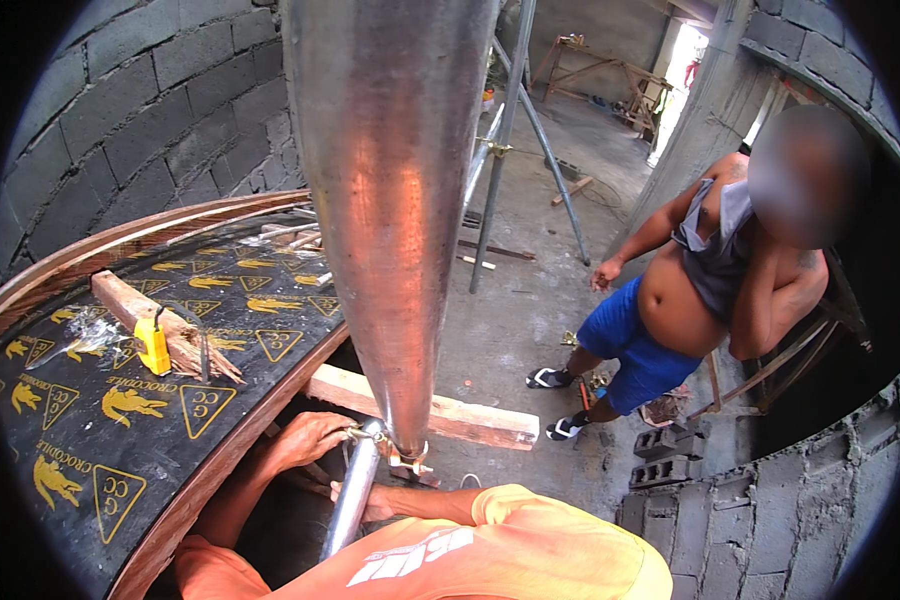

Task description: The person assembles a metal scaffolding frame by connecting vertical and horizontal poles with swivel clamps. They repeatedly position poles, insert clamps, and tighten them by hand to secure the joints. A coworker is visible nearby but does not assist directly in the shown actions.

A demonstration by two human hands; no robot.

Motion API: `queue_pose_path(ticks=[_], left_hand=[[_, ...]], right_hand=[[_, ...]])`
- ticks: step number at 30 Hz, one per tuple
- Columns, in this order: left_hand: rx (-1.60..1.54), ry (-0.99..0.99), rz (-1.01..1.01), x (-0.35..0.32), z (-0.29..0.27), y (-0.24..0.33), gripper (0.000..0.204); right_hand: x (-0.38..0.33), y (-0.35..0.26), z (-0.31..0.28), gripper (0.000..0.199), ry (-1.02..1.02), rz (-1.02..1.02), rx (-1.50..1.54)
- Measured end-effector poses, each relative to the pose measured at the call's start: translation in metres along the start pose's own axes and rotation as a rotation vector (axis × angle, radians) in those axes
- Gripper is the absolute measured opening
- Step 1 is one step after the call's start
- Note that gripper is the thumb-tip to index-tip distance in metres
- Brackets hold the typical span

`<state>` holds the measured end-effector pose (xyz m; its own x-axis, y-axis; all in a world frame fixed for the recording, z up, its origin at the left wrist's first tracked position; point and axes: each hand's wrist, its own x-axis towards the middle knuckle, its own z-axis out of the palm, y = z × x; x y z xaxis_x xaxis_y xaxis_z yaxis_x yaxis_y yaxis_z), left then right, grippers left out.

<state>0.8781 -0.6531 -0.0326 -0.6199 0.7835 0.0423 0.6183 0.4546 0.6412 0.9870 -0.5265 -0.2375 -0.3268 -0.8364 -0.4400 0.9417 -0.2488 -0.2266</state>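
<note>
A large upright steel pipe [385,220] fills the middle of the view. At its lower end sits a metal scaffold clamp [410,458]. A shorter, shiny steel tube [352,500] slants from that joint toward me. My left hand [315,440] is closed, its fingers pinching the clamp fitting at the top of the short tube. My right hand [378,503] is wrapped around the short tube's right side, partly hidden behind it. A timber beam [480,420] passes behind the upright pipe, just above my hands.
Left, a black plywood deck [200,410] carries a splintered wood block [160,325] and a small yellow tool [153,347]. A person [690,290] in blue shorts stands at right, near hollow blocks [668,455]. Scaffold legs [550,160] stand beyond. Block walls [160,100] curve around.
</note>
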Motion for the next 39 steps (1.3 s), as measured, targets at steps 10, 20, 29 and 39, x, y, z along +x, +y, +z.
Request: queue_pose_path(ticks=[10, 20, 29, 39], left_hand=[[-0.003, 0.051, -0.164, 0.002, 0.003, 0.012, 0.024], [0.092, -0.073, -0.069, -0.001, -0.003, 0.022, 0.042], [0.004, 0.114, -0.205, 0.003, 0.007, 0.021, 0.022], [0.036, -0.036, -0.071, 0.001, 0.0, 0.03, 0.031]], right_hand=[[0.005, -0.005, 0.052, 0.029, -0.468, 0.064, 0.485], [0.002, -0.003, 0.052, 0.034, -0.503, 0.007, 0.501], [0.007, -0.003, 0.056, 0.043, -0.404, 0.012, 0.513], [0.014, -0.001, 0.049, 0.038, -0.518, 0.013, 0.529]])
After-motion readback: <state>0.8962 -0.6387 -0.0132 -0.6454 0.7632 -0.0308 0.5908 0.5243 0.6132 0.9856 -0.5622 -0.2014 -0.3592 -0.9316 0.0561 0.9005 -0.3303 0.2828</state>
